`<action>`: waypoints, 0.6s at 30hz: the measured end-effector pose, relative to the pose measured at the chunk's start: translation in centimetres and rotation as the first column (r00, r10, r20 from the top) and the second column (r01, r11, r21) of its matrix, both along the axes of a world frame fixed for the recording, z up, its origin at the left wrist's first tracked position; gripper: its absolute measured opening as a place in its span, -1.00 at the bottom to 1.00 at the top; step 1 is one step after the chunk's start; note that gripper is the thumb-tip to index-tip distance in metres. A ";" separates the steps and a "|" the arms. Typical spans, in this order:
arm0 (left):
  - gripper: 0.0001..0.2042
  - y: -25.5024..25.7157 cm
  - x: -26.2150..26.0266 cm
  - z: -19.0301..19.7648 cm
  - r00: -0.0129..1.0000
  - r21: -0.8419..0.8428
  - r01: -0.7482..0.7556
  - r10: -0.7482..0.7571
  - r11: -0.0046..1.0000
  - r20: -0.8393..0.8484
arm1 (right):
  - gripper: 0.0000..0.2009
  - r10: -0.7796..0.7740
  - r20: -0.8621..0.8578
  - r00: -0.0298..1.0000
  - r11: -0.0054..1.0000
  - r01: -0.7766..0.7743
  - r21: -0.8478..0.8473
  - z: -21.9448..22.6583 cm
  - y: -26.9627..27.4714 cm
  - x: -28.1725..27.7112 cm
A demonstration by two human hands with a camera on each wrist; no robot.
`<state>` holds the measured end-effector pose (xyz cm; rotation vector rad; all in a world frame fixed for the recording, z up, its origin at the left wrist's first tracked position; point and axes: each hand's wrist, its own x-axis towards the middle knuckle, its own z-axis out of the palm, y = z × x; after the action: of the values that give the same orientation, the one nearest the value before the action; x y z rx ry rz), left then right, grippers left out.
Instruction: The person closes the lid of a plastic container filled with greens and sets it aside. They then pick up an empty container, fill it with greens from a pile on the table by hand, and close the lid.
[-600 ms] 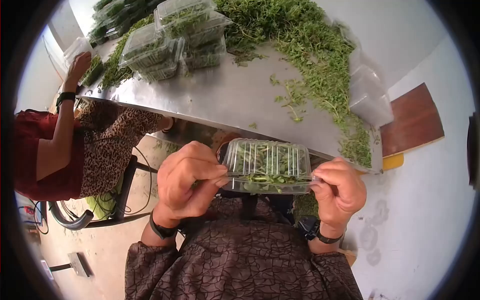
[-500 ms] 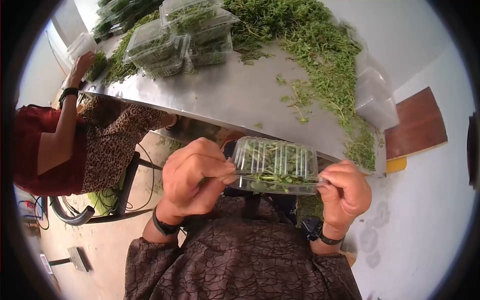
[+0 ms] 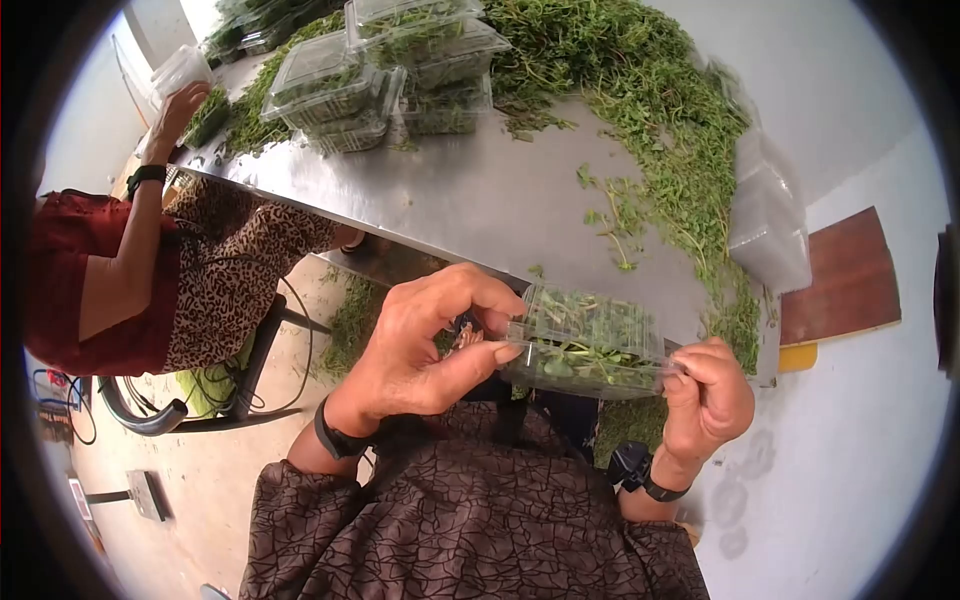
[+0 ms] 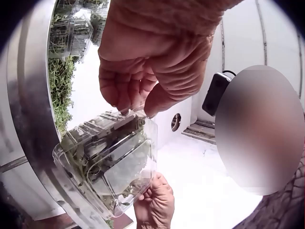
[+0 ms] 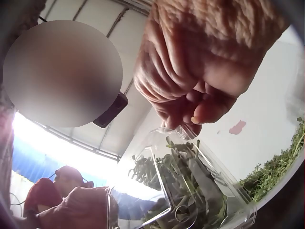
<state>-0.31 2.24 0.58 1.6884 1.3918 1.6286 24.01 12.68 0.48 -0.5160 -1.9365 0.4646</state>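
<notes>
Pinching the left end of a clear plastic box (image 3: 580,382), the left hand (image 3: 425,340) is bending its thumb and index finger round the rim. At the other end, the right hand (image 3: 710,400) is gripping the corner between curled fingers and thumb. The box is hanging between both sets of fingertips, its lid (image 3: 590,312) lying over leafy greens (image 3: 600,357) that are showing along the seam; whether the lid is fully closing I cannot tell. Beyond the fingers, a metal table (image 3: 430,200) is stretching away, bearing a loose heap of greens (image 3: 650,110) ahead of the right fingers and filled boxes (image 3: 330,95) standing stacked ahead of the left ones. Far left of the fingers, another person (image 3: 105,280) in dark red is reaching toward the table.
</notes>
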 end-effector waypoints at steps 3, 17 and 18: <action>-0.81 0.3 -0.2 -0.5 0.997 -0.013 0.058 -0.057 0.998 0.060 | -0.85 -0.013 0.001 1.000 0.999 0.013 -0.035 -0.1 0.1 0.1; -0.85 0.7 -0.5 -1.2 0.999 -0.040 -0.004 0.006 0.999 0.037 | -0.81 -0.014 0.132 0.991 0.970 0.045 -0.238 0.7 -0.1 0.0; -0.85 0.7 -0.4 -1.1 0.999 -0.037 -0.004 0.006 0.999 0.037 | -0.80 0.000 0.128 0.992 0.967 0.033 -0.254 0.7 0.0 0.0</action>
<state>-0.74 2.91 -0.51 1.6265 1.4007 1.6186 24.02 12.65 1.18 -0.7429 -2.0028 0.6912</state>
